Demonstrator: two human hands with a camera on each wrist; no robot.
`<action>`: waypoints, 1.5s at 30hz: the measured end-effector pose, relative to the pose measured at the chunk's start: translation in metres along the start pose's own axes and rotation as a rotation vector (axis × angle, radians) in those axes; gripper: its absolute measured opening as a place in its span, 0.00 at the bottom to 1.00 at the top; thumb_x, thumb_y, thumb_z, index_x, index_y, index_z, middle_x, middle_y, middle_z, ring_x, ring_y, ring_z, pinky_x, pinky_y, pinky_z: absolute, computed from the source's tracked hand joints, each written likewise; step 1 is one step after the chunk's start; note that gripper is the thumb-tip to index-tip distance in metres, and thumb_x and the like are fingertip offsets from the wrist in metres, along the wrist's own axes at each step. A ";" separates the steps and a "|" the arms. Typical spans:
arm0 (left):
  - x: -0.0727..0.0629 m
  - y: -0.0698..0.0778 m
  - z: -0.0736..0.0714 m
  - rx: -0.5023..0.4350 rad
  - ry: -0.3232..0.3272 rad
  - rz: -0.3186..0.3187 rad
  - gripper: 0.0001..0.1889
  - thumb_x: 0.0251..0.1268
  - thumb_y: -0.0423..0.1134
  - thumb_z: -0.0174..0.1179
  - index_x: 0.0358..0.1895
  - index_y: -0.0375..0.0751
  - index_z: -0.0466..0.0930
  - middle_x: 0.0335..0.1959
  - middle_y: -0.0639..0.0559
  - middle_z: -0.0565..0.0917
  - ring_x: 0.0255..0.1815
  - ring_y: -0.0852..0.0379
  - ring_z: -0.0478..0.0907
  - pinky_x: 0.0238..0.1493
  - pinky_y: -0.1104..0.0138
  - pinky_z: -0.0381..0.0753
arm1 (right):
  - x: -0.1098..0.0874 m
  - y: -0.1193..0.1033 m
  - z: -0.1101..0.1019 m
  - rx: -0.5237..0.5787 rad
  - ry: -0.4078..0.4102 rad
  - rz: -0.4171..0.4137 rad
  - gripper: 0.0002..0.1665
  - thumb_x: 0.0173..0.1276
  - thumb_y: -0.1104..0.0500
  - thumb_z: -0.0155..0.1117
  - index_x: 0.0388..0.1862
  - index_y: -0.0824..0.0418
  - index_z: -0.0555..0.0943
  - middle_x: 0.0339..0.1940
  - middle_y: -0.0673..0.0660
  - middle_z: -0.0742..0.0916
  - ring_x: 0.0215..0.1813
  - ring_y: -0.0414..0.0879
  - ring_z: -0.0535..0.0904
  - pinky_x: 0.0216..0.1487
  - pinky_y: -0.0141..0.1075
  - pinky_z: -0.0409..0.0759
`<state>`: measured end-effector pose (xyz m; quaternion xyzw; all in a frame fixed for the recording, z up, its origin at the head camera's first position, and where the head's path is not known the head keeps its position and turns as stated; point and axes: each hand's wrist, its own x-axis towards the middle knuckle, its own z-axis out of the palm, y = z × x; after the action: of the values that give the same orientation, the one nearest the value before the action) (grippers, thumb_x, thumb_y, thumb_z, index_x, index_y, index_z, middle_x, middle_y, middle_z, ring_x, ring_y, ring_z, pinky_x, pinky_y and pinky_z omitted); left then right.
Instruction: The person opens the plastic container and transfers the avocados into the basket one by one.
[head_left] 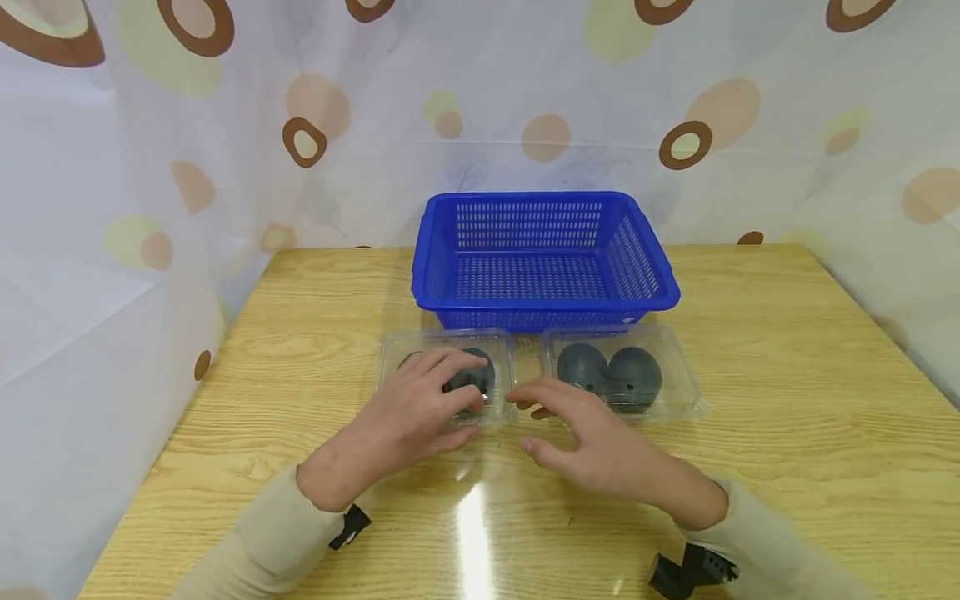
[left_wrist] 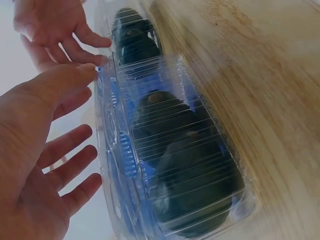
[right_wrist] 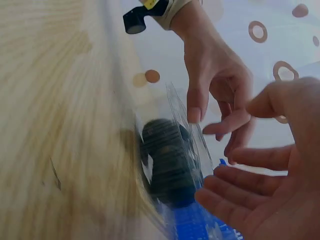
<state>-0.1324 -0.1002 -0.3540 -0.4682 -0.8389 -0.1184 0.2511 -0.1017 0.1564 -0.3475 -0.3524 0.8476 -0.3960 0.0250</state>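
Observation:
Two clear plastic clamshell boxes stand side by side, each with dark green avocados inside. My left hand (head_left: 412,408) hovers over the left box (head_left: 504,354), its fingers loosely bent and hiding part of the avocados (head_left: 480,367). In the left wrist view, that hand (left_wrist: 35,125) is beside the lid with nothing in its grasp. My right hand (head_left: 592,433) is in front of the gap between the boxes, fingers spread and holding nothing. Behind it are the right box (head_left: 682,387) and its avocados (head_left: 633,375). Whether any fingertip touches a lid, I cannot tell.
A blue perforated plastic basket (head_left: 543,304) stands directly behind the boxes. Everything rests on a wood-grain table (head_left: 787,375). A patterned white curtain (head_left: 487,83) hangs along the back and sides.

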 end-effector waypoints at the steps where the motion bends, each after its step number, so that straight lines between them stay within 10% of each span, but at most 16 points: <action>1: 0.000 0.000 0.001 0.011 0.001 0.006 0.12 0.51 0.47 0.76 0.34 0.54 0.82 0.56 0.47 0.81 0.60 0.48 0.77 0.56 0.56 0.80 | 0.000 0.000 0.002 0.016 0.005 0.019 0.24 0.69 0.62 0.64 0.63 0.56 0.75 0.58 0.51 0.82 0.58 0.50 0.79 0.56 0.40 0.83; 24: 0.002 0.006 0.010 0.134 0.027 0.080 0.06 0.63 0.38 0.67 0.30 0.49 0.80 0.46 0.54 0.86 0.49 0.53 0.83 0.41 0.63 0.84 | -0.007 0.004 0.022 0.299 -0.069 0.391 0.20 0.71 0.65 0.49 0.59 0.72 0.73 0.45 0.62 0.86 0.42 0.51 0.84 0.41 0.36 0.86; 31: 0.003 0.008 0.010 0.184 0.000 0.090 0.04 0.62 0.39 0.68 0.32 0.49 0.82 0.46 0.55 0.87 0.49 0.55 0.84 0.40 0.64 0.83 | -0.006 0.016 0.031 0.627 -0.113 0.429 0.24 0.79 0.62 0.43 0.66 0.77 0.64 0.48 0.72 0.84 0.42 0.55 0.86 0.42 0.43 0.88; 45: 0.002 0.009 0.012 0.260 0.013 0.127 0.05 0.59 0.39 0.68 0.32 0.46 0.81 0.46 0.55 0.86 0.48 0.55 0.83 0.41 0.65 0.84 | 0.000 0.026 0.054 1.195 -0.028 0.437 0.19 0.83 0.56 0.38 0.53 0.71 0.68 0.40 0.57 0.83 0.40 0.46 0.84 0.45 0.37 0.85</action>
<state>-0.1293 -0.0889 -0.3633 -0.4830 -0.8143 0.0043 0.3218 -0.0992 0.1327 -0.4028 -0.1016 0.5323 -0.7816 0.3089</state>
